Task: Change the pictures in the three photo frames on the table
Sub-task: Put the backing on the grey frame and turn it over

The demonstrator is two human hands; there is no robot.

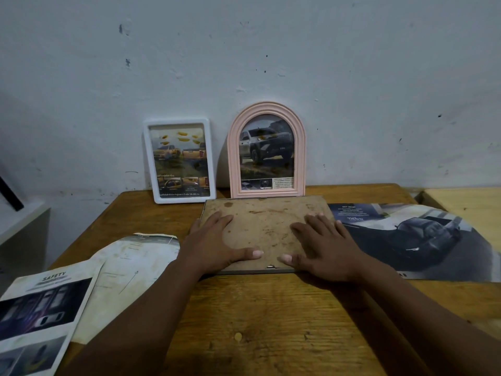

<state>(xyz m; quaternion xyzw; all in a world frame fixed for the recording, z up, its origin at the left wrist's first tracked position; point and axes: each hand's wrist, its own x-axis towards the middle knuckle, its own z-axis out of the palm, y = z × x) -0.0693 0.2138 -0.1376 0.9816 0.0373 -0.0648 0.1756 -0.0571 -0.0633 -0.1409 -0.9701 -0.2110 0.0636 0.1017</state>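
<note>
A third photo frame (264, 226) lies face down in the middle of the wooden table (271, 321), its stained brown backing board up. My left hand (217, 245) rests flat on the board's left side, thumb pressing near the front edge. My right hand (325, 245) lies flat on the right side, thumb also near the front edge. A white rectangular frame (179, 160) with a yellow-truck picture leans on the wall at the back. Beside it stands a pink arched frame (267, 150) with a grey-truck picture.
A large dark car brochure page (406, 240) lies to the right of the face-down frame. Loose paper sheets (135, 267) and a "SAFETY" leaflet (43, 308) lie on the left, partly over the table edge. A lighter table (466, 204) adjoins at the right.
</note>
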